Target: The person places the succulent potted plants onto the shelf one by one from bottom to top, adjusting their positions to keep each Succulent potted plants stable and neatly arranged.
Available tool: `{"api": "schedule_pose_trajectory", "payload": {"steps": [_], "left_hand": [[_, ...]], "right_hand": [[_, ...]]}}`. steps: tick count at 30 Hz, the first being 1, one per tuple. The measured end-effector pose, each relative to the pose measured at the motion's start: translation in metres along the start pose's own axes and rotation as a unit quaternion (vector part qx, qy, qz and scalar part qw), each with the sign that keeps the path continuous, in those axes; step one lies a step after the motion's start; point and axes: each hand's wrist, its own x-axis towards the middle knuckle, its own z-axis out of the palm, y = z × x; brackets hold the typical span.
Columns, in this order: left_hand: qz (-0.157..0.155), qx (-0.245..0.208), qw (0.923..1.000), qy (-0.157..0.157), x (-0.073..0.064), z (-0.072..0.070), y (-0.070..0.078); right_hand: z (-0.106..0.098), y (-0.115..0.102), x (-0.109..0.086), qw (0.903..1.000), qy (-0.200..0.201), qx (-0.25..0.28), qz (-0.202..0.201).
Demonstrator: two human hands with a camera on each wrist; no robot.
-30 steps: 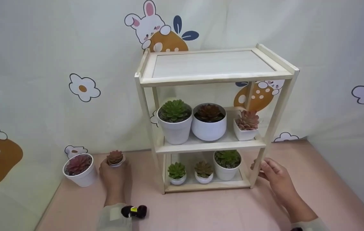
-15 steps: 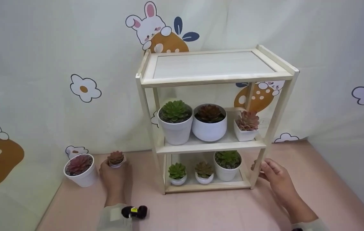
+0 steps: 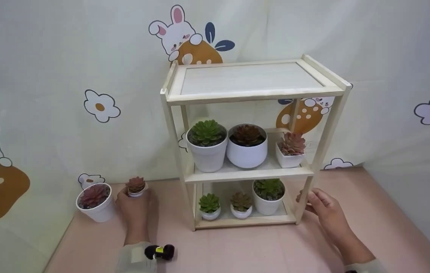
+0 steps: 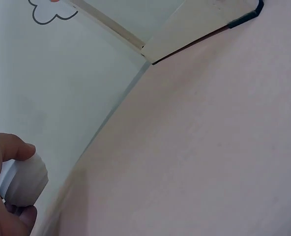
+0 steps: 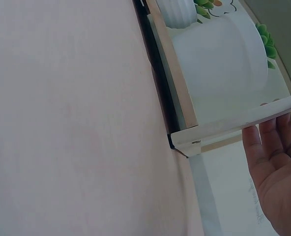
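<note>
My left hand (image 3: 134, 208) grips a small white pot (image 4: 30, 182) with a reddish succulent (image 3: 136, 184) in it, near the wall on the left. Thumb and fingertips press the pot's sides in the left wrist view. At the lower right front post of a pale wooden shelf rack (image 3: 249, 98), my right hand (image 3: 328, 214) holds on, its fingers passing behind the post with the tips showing on the other side. Left of my left hand stands a larger white pot with a red succulent (image 3: 93, 197).
On the middle shelf (image 3: 249, 175) sit a green (image 3: 206, 151), a dark brown (image 3: 247, 151) and a pink potted succulent (image 3: 291, 155). The bottom shelf bears two small potted succulents and a larger green one (image 3: 269, 199). A patterned cloth wall (image 3: 40, 76) closes off the back.
The whole head view has shifted slightly down. The succulent in my left hand tips a little, while both hands keep their places.
</note>
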Motion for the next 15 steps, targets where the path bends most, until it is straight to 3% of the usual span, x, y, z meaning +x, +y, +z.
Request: {"api": "schedule_pose_trajectory", "payload": {"steps": [5,15], "left_hand": [[0.009,-0.011,0.9998,0.014,-0.002,0.0,0.007],[0.017,-0.049,0.9985,-0.017,-0.011,-0.005,0.024]], "right_hand": [[0.002,0.0,0.001,0.9999,0.005,0.013,0.0],[0.001,0.0,0.001,0.9999,0.0,0.013,0.003]]}}
